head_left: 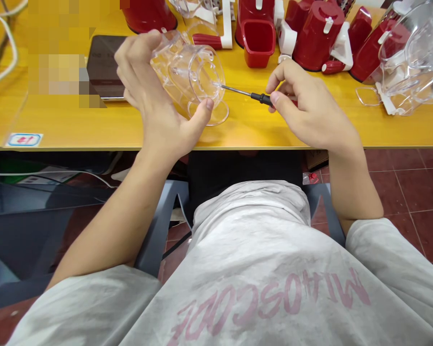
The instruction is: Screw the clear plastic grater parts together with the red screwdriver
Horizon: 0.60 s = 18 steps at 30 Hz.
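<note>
My left hand (149, 91) grips a clear plastic housing (191, 72), tilted on its side above the yellow table (94, 122), with my thumb pressed on its round rim. My right hand (303, 103) holds a screwdriver (248, 94) with a black collar and a thin metal shaft. Its tip touches the open face of the clear housing, near the right side of the rim. Most of the screwdriver's handle is hidden inside my fist.
Several red and white plastic appliance parts (310, 33) stand along the table's back. More clear housings (414, 57) lie at the far right. A dark phone (104, 65) lies left of my left hand, with a white cable (7, 43) at the far left.
</note>
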### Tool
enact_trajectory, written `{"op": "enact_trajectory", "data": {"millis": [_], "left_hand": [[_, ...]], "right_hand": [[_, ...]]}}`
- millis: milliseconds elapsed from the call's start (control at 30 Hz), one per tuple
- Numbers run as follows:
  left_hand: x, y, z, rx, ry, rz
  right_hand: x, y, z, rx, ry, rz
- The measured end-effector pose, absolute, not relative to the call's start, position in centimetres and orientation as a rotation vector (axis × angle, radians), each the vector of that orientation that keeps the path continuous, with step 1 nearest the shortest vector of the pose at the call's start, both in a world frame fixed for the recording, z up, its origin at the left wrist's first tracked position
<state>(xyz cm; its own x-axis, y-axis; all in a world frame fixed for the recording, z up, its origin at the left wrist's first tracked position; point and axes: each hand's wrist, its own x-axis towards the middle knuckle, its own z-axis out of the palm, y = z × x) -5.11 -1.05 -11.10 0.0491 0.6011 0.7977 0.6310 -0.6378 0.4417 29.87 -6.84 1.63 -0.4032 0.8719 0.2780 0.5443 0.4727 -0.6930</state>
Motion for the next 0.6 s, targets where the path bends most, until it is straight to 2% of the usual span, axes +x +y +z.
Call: {"op": "enact_trajectory", "data": {"millis": [233,467,600], "left_hand": [[-5.3,-0.7,-11.4,-2.273,-1.231,-1.771],[-6.0,0.4,-12.0,-2.299,-1.380,-1.695],[-6.1,0.8,-12.4,-2.237,-1.291,-1.690]], "right_hand": [[30.3,-6.8,2.1,-1.165,-2.134,0.611],[30.0,-6.1,1.2,-1.061,-2.127,0.562],[30.1,-6.2,0.9,-1.081,-2.094,0.598]]}}
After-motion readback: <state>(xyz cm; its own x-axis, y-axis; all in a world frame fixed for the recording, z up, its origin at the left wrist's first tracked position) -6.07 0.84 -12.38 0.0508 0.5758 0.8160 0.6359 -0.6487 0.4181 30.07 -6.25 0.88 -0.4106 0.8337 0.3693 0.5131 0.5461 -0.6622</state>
